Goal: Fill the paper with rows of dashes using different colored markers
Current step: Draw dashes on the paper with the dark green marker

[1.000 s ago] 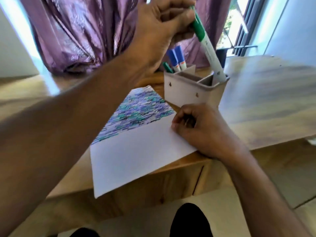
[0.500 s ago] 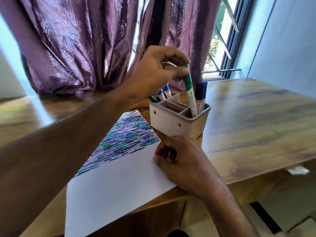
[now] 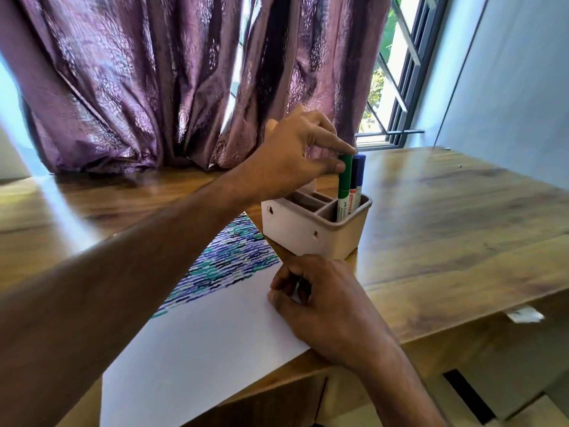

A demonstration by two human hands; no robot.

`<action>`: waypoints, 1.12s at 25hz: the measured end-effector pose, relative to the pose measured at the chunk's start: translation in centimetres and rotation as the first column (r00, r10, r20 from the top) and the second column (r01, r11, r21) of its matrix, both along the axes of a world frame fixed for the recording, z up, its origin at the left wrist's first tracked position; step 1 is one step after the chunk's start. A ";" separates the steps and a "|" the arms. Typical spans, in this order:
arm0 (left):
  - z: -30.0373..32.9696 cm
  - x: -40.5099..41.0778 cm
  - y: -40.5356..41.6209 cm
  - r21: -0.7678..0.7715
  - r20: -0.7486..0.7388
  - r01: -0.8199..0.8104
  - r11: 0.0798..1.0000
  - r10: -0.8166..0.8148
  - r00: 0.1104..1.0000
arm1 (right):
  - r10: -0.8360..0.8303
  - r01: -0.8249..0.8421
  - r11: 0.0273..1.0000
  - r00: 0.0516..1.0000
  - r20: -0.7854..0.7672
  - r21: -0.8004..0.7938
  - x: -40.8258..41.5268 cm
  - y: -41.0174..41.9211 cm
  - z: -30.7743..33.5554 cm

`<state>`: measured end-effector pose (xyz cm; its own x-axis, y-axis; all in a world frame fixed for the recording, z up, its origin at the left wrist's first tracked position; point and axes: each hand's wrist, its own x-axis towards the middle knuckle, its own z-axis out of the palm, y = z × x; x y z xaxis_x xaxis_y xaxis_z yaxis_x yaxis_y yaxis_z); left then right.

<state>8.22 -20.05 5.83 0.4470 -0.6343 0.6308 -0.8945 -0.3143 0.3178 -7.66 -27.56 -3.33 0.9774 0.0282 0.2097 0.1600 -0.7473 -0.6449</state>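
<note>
Left hand [image 3: 295, 158] fingertips pinch green marker [image 3: 344, 186] standing in holder [image 3: 314, 229]; right hand [image 3: 320, 306] curled on paper [image 3: 215, 340].

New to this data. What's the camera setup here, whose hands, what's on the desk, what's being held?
There is no robot: a person works with bare hands, and the single picture comes from a wide-angle camera worn on their head, looking forward and down.

The left hand reaches across to a beige compartmented marker holder and pinches the cap of a green marker, which stands upright in the holder's right-hand compartment beside a black marker and a blue marker.

The right hand rests curled on the paper, pinning it to the wooden table. It does not appear to hold anything. The paper's far part is filled with blue, teal and dark dashes; the near part is blank. Behind hang purple curtains.
</note>
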 end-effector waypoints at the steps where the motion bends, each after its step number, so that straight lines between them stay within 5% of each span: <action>1: 0.0 -0.1 0.4 -0.012 -0.002 -0.010 1.000 0.010 1.000 | -0.001 0.001 1.000 1.000 -0.004 0.004 0.0 0.0 0.0; 7: -1.0 0.6 6.0 -0.334 -0.142 -0.189 0.923 0.149 0.979 | -0.012 0.012 1.000 1.000 -0.024 0.001 0.2 0.1 0.0; 12: -4.2 -0.2 7.9 -0.300 -0.290 -0.222 0.928 0.133 0.948 | -0.019 0.019 0.998 1.000 0.002 -0.053 0.0 0.4 0.1; 16: -4.5 -0.5 7.4 -0.211 -0.241 -0.227 0.951 0.174 0.955 | -0.002 0.003 0.998 1.000 0.014 -0.060 -0.1 0.5 0.2; 19: -3.1 -0.8 7.2 -0.310 -0.260 -0.219 0.925 0.139 0.955 | 0.001 0.000 0.999 1.000 0.026 -0.052 0.0 0.3 0.0; 22: -1.0 -0.7 9.2 -0.576 -0.342 -0.186 0.796 -0.027 0.939 | -0.006 0.006 1.000 1.000 0.026 -0.023 0.1 0.1 -0.2; 25: -1.2 -0.7 12.1 -0.744 -0.498 -0.114 0.659 -0.433 0.751 | 0.002 -0.002 1.000 0.999 0.044 0.003 0.2 0.1 -0.3; 28: -5.0 -2.3 13.1 -0.565 -0.627 0.051 0.823 -0.469 0.622 | 0.033 -0.038 0.997 0.996 0.088 0.064 0.0 0.2 -0.1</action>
